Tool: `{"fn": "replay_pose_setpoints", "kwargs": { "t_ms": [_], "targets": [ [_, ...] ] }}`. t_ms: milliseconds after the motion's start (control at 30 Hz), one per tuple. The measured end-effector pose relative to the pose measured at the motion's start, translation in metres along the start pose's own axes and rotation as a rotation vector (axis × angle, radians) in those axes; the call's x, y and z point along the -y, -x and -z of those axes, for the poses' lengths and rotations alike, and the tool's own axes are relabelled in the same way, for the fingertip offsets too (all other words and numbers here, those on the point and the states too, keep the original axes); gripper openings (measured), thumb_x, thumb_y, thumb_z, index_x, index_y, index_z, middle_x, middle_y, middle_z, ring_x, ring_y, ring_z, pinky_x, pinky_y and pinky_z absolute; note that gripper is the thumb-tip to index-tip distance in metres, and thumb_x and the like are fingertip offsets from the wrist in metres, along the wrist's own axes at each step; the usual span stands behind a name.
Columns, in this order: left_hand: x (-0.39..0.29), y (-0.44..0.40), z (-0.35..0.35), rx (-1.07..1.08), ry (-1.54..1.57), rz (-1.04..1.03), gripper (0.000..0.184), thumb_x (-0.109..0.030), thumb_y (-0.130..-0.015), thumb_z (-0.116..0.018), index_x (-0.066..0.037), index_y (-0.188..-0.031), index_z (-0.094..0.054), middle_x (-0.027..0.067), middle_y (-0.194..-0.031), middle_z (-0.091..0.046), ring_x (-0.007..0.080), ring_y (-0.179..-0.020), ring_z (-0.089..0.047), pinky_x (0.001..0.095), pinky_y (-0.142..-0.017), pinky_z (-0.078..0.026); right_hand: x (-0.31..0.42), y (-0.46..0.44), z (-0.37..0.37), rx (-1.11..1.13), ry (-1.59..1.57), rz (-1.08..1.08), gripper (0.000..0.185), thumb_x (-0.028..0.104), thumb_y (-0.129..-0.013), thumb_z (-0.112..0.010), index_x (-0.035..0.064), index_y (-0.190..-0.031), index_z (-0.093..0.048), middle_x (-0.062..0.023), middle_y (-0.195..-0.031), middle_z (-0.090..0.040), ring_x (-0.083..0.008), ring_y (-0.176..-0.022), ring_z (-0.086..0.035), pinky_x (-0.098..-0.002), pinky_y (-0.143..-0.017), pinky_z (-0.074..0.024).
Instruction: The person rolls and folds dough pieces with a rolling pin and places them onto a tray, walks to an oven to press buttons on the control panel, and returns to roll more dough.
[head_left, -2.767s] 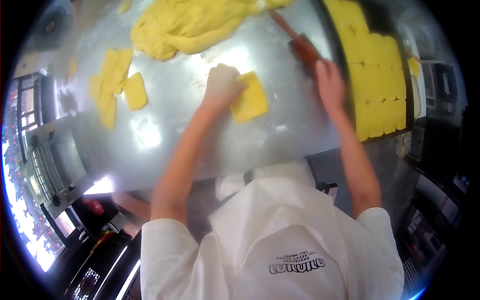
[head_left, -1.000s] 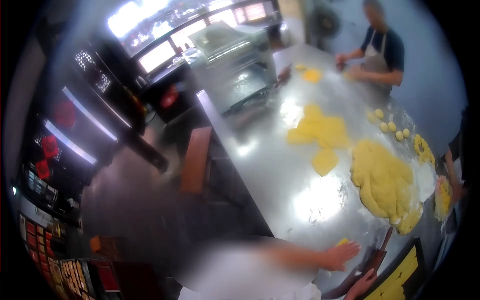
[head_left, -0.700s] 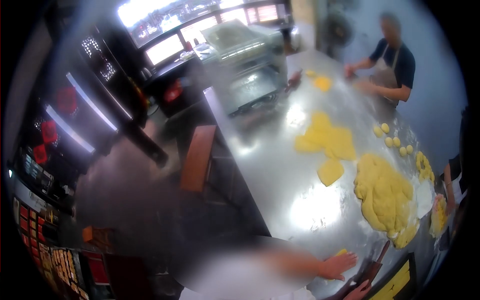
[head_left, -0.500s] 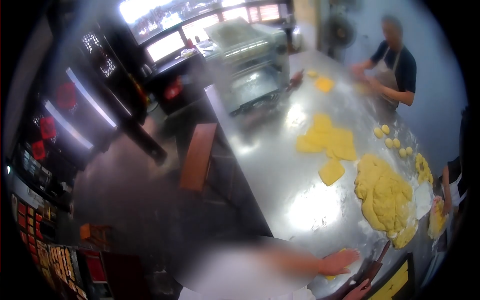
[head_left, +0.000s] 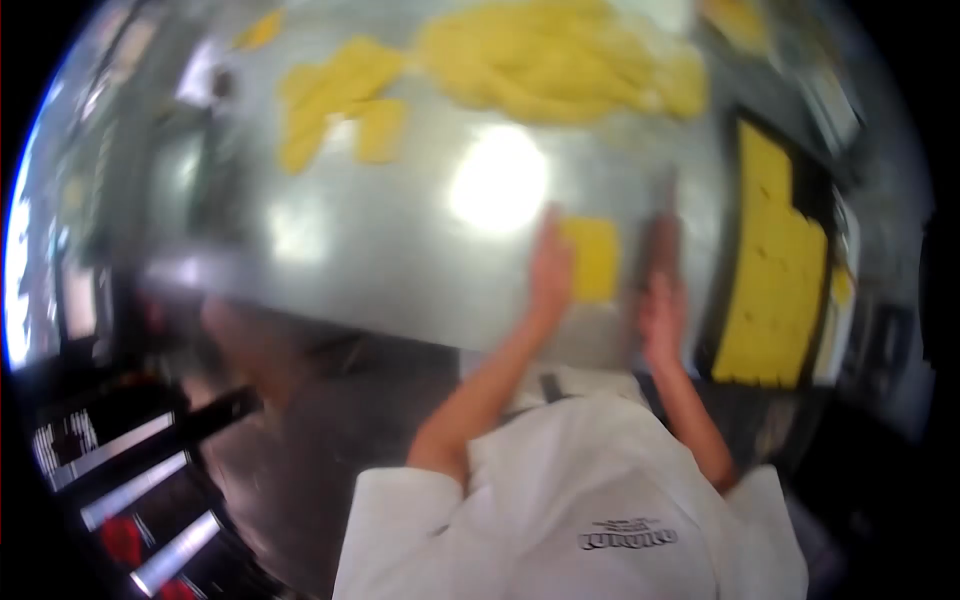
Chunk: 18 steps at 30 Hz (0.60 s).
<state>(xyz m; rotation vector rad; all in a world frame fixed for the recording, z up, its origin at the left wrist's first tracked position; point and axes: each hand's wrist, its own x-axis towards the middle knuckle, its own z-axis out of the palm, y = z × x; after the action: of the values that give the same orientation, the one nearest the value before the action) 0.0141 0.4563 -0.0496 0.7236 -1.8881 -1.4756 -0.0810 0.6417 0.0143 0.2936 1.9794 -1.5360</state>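
Note:
A small flat square of yellow dough (head_left: 594, 260) lies on the metal table in front of me. My left hand (head_left: 549, 275) is at its left edge, fingers stretched forward and blurred by motion. To the right of the dough, my right hand (head_left: 661, 318) is closed around the near end of a dark wooden rolling pin (head_left: 664, 245). The pin points away from me and is apart from the square.
A large yellow dough mass (head_left: 540, 60) sits at the back of the metal table (head_left: 420, 240). Flattened dough pieces (head_left: 340, 85) overlap at back left. On the right is a dark tray (head_left: 718, 320) with yellow dough sheets (head_left: 775, 290).
My view has swung down and right onto the table before me. The left hand, flat over the dough square before, is now at its left edge. The co-workers are out of view.

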Motion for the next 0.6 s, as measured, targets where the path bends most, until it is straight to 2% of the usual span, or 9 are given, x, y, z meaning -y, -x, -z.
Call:
{"fn": "replay_pose_setpoints", "kwargs": {
  "t_ms": [33, 100, 200, 300, 333, 433, 467, 567, 600],
  "targets": [
    [-0.02, -0.006, -0.003, -0.052, 0.139, 0.04, 0.055, -0.014, -0.105, -0.044, 0.008, -0.153, -0.033, 0.0241, -0.159, -0.037, 0.0352, -0.149, -0.033, 0.0414, -0.124, -0.023, 0.006, 0.012, -0.007, 0.004, -0.01, -0.008, 0.054, 0.041, -0.102, -0.06, 0.0101, -0.144, -0.047, 0.0012, -0.08, -0.058, -0.0078, -0.064, -0.052, -0.0243, -0.051, -0.0422],
    [-0.031, -0.009, -0.003, -0.057, 0.089, -0.032, 0.054, -0.016, -0.105, -0.044, 0.008, -0.153, -0.034, 0.0233, -0.158, -0.039, 0.0334, -0.148, -0.035, 0.0407, -0.123, -0.024, 0.004, 0.014, -0.022, 0.002, -0.147, 0.089, 0.062, 0.037, -0.099, -0.067, 0.013, -0.149, -0.04, 0.0056, -0.07, -0.051, -0.003, -0.051, -0.04, -0.0207, -0.04, -0.0282],
    [-0.048, -0.004, -0.013, -0.115, 0.264, 0.105, 0.053, -0.017, -0.106, -0.044, 0.008, -0.152, -0.036, 0.0223, -0.157, -0.041, 0.0324, -0.147, -0.037, 0.0408, -0.122, -0.026, -0.003, 0.022, -0.03, 0.086, -0.206, 0.07, 0.062, 0.029, -0.099, -0.068, 0.0123, -0.15, -0.038, 0.0037, -0.071, -0.053, -0.0042, -0.05, -0.041, -0.0218, -0.041, -0.0304],
    [-0.052, -0.003, -0.007, -0.102, 0.208, 0.109, 0.051, -0.017, -0.107, -0.043, 0.008, -0.151, -0.038, 0.0217, -0.156, -0.043, 0.0319, -0.145, -0.038, 0.0404, -0.121, -0.028, 0.005, 0.032, -0.028, 0.235, -0.226, 0.033, 0.06, 0.026, -0.099, -0.067, 0.0109, -0.15, -0.038, 0.0026, -0.075, -0.054, -0.0045, -0.052, -0.043, -0.0216, -0.042, -0.0313],
    [-0.054, -0.004, -0.006, -0.108, 0.193, 0.114, 0.049, -0.018, -0.108, -0.042, 0.008, -0.15, -0.041, 0.0217, -0.156, -0.042, 0.0319, -0.145, -0.039, 0.0403, -0.12, -0.029, 0.006, 0.029, -0.022, 0.263, -0.195, 0.01, 0.059, 0.023, -0.099, -0.067, 0.0093, -0.149, -0.039, 0.002, -0.081, -0.056, -0.0035, -0.057, -0.045, -0.0203, -0.046, -0.0336],
    [-0.061, -0.01, 0.001, -0.086, 0.147, 0.138, 0.047, -0.016, -0.106, -0.045, 0.007, -0.147, -0.045, 0.0228, -0.152, -0.047, 0.0345, -0.142, -0.043, 0.0402, -0.119, -0.03, 0.007, 0.01, -0.01, 0.269, -0.151, 0.144, 0.059, 0.022, -0.099, -0.067, 0.0086, -0.149, -0.04, 0.0017, -0.085, -0.057, -0.0016, -0.063, -0.045, -0.0187, -0.05, -0.0342],
    [-0.054, -0.011, 0.004, -0.116, 0.13, 0.132, 0.047, -0.018, -0.107, -0.044, 0.006, -0.148, -0.045, 0.0209, -0.151, -0.048, 0.032, -0.141, -0.044, 0.0391, -0.119, -0.031, 0.009, 0.001, 0.0, 0.258, -0.072, 0.193, 0.058, 0.023, -0.098, -0.069, 0.0076, -0.148, -0.043, -0.0015, -0.097, -0.064, -0.0067, -0.072, -0.057, -0.0218, -0.06, -0.0454],
    [-0.049, -0.018, 0.032, -0.167, -0.04, 0.109, 0.047, -0.022, -0.109, -0.044, 0.005, -0.147, -0.045, 0.0168, -0.149, -0.051, 0.0271, -0.138, -0.048, 0.0372, -0.116, -0.035, 0.038, -0.015, 0.027, 0.281, 0.367, 0.605, 0.06, 0.026, -0.095, -0.074, 0.0077, -0.146, -0.047, -0.0065, -0.111, -0.07, -0.0168, -0.088, -0.068, -0.0287, -0.076, -0.0534],
    [-0.058, -0.026, 0.048, -0.155, -0.173, 0.091, 0.045, -0.021, -0.109, -0.044, 0.004, -0.146, -0.047, 0.0166, -0.148, -0.052, 0.0272, -0.136, -0.049, 0.0377, -0.116, -0.035, 0.054, -0.012, 0.034, 0.321, 0.494, 0.531, 0.064, 0.031, -0.089, -0.079, 0.0131, -0.145, -0.051, -0.0111, -0.117, -0.072, -0.0269, -0.101, -0.072, -0.0341, -0.089, -0.0538]
  ]
}}
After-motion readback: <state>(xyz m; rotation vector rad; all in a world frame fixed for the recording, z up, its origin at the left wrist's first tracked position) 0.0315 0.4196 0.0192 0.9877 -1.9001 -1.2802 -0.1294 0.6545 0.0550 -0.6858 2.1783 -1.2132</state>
